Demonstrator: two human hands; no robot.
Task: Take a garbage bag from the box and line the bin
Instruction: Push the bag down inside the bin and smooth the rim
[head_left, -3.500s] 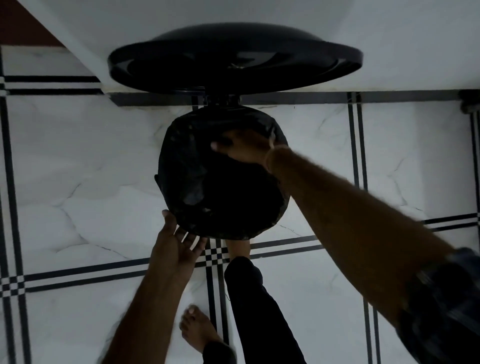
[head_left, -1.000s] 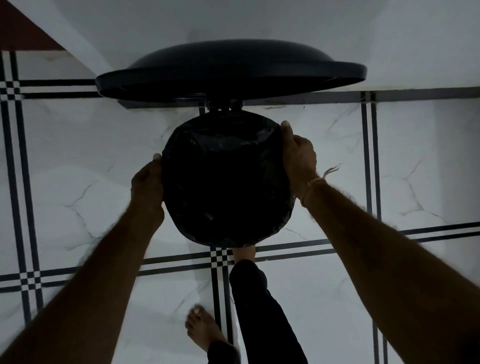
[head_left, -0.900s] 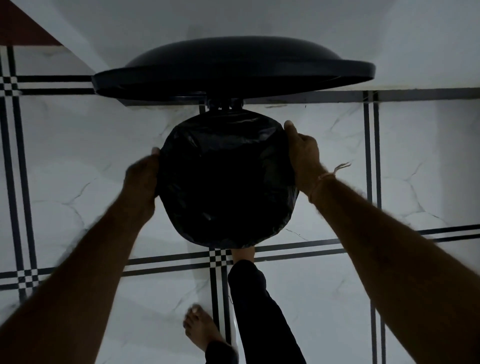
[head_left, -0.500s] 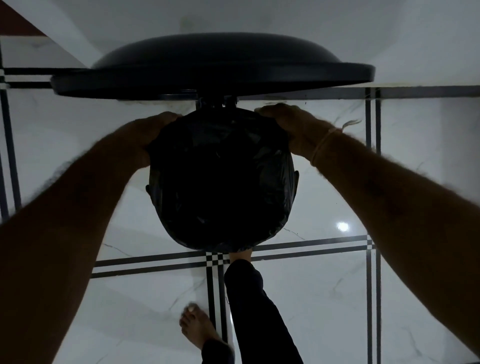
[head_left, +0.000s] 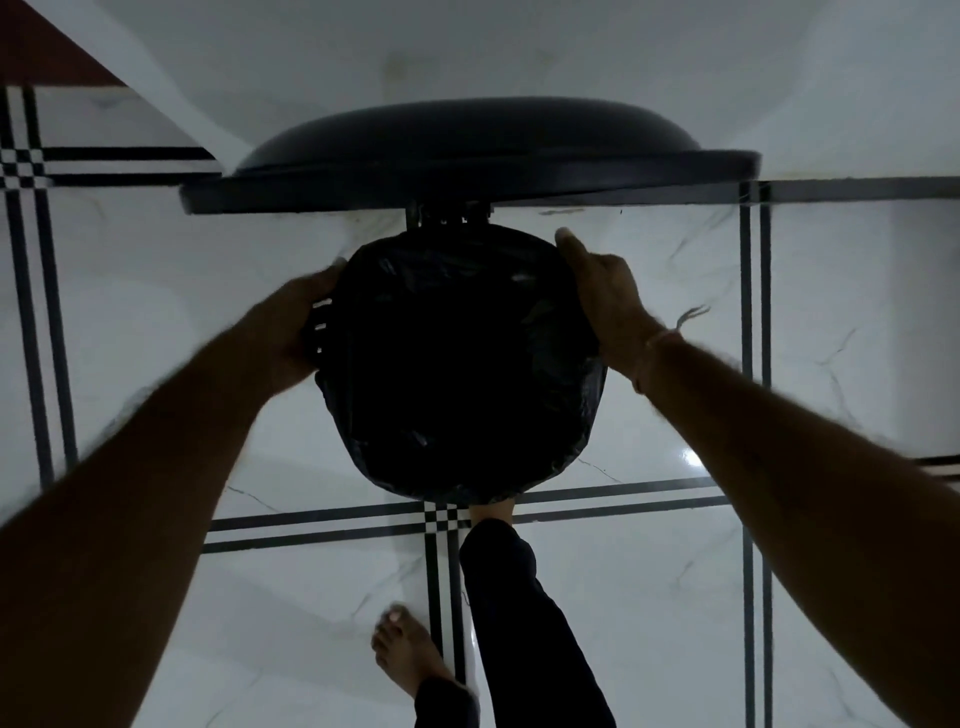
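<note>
the garbage bag (head_left: 457, 364) already sits in the bin (head_left: 318, 332), its black film draped over the round mouth and hanging down the outside, near the wall edge of the tiled floor (head_left: 649, 597). the lid (head_left: 467, 156) stands tipped up behind it, and one foot (head_left: 493, 512) reaches under the front of the bin, probably on a pedal, though that part is hidden.

the left hand (head_left: 296, 322) is closed around the left rim, grip pinching film against the ribbed plastic. the right hand (head_left: 605, 291) presses on the right rim with the thumb raised; whether its fingers hold the film, i cannot tell.

the film looks thin, light, slack and slippery, so it will likely slide back in if let go and tear if yanked. best taken at the folded hem over the rim, tugged down evenly on opposite sides.
</note>
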